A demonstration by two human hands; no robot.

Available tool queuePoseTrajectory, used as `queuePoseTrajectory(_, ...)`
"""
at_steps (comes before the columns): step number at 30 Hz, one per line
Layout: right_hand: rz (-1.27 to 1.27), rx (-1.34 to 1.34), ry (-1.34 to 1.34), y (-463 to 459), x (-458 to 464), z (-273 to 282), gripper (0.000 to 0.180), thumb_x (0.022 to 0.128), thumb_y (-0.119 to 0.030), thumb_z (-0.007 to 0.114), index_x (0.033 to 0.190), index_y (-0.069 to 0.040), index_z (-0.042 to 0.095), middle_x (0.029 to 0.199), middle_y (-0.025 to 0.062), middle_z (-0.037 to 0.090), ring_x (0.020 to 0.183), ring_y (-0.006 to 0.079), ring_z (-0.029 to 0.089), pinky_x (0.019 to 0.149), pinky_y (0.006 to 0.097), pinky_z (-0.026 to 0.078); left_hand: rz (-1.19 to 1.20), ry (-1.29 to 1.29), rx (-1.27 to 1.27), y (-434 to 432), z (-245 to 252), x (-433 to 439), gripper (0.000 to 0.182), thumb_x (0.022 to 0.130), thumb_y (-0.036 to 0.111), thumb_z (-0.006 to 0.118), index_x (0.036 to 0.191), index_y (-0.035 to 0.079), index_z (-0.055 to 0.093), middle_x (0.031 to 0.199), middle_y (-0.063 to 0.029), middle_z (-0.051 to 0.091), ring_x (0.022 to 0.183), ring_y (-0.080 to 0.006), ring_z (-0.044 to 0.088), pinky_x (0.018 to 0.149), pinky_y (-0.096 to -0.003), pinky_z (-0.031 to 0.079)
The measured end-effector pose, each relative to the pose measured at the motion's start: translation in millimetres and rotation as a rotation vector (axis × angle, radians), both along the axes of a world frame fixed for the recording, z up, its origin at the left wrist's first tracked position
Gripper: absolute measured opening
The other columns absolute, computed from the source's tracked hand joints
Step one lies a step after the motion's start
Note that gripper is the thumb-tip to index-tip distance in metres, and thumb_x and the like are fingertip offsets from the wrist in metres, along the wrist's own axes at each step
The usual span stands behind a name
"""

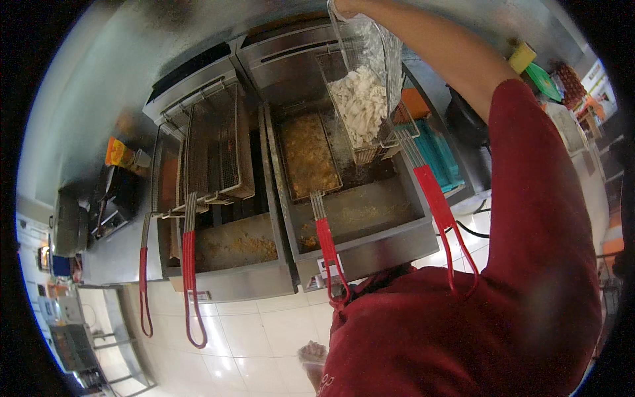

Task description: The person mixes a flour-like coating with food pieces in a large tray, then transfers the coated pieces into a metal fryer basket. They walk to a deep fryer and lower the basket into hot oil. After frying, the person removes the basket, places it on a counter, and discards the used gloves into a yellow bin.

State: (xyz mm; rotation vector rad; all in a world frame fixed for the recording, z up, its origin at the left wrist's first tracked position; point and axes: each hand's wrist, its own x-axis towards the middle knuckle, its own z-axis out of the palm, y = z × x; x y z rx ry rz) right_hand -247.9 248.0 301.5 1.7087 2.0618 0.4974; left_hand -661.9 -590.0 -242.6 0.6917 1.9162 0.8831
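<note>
My right hand (pixel 346 8), partly cut off at the top edge, grips a clear plastic container (pixel 392 59) tipped steeply downward. White, flour-coated food pieces (pixel 358 106) lie at its mouth and in a wire fry basket (pixel 366 157) below. That basket has a red-coated handle (pixel 434 196) and sits high on the right side of the fryer. Left of it, another basket of food (pixel 307 154) rests in the oil, its red handle (pixel 327 243) pointing towards me. My left hand (pixel 312 352), dusted white, hangs low over the floor. Its fingers are too unclear to read.
Empty wire baskets (pixel 218 144) hang over the left fryer vat (pixel 238 248), handles jutting over its front. A teal crate (pixel 439 156) stands right of the fryer. A steel counter (pixel 124 253) lies left, with a yellow packet (pixel 119 153) towards the back. Pale tiles (pixel 258 327) cover the floor.
</note>
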Motion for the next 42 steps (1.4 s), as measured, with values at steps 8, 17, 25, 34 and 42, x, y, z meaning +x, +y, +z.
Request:
queuePoseTrajectory(8,0.025,0.085,0.11,-30,-26,9,0.018,0.077,-0.018,0.06,0.085,-0.008,0.072,0.09,0.0154,0.068,0.079,0.0283,0.063,0.069,0.0433,0.049,0.892,-0.649,-0.122,40,76,-24,0.028,0.088,0.032,0.045,0.095,0.01,0.061,0.092,-0.0025,0.063,0.089,-0.0206,0.057,0.08,-0.0367,0.046)
queuePoseTrajectory(17,0.108,0.117,0.331,-79,16,19,0.018,0.078,-0.022,0.061,0.087,-0.01,0.072,0.09,0.0145,0.067,0.079,0.0257,0.062,0.068,0.041,0.049,0.666,-1.024,0.177,125,266,19,0.037,0.09,0.035,0.049,0.105,0.003,0.06,0.106,-0.0103,0.062,0.092,-0.0221,0.058,0.074,-0.0356,0.048)
queuePoseTrajectory(25,0.127,0.096,0.71,-145,105,31,0.019,0.079,-0.025,0.062,0.088,-0.01,0.071,0.09,0.0137,0.065,0.078,0.0234,0.061,0.068,0.0389,0.048,0.387,-1.271,0.277,206,338,52,0.048,0.091,0.037,0.048,0.121,-0.001,0.05,0.1,-0.0104,0.057,0.08,-0.0205,0.056,0.071,-0.0332,0.048)
queuePoseTrajectory(34,0.093,-0.111,1.092,-198,114,1,0.021,0.079,-0.028,0.064,0.09,-0.011,0.071,0.09,0.0127,0.064,0.077,0.0208,0.06,0.067,0.0366,0.048,-0.117,-1.433,0.321,311,363,57,0.049,0.095,0.036,0.041,0.125,-0.003,0.05,0.118,-0.0152,0.056,0.1,-0.023,0.057,0.092,-0.0357,0.042)
queuePoseTrajectory(42,0.072,-0.345,1.327,-227,47,-41,0.022,0.08,-0.031,0.065,0.091,-0.012,0.07,0.089,0.0119,0.063,0.077,0.0185,0.059,0.066,0.0345,0.047,-0.553,-1.523,0.369,454,406,100,0.065,0.092,0.05,0.043,0.117,-0.009,0.054,0.121,-0.0262,0.056,0.103,-0.037,0.059,0.092,-0.0509,0.046)
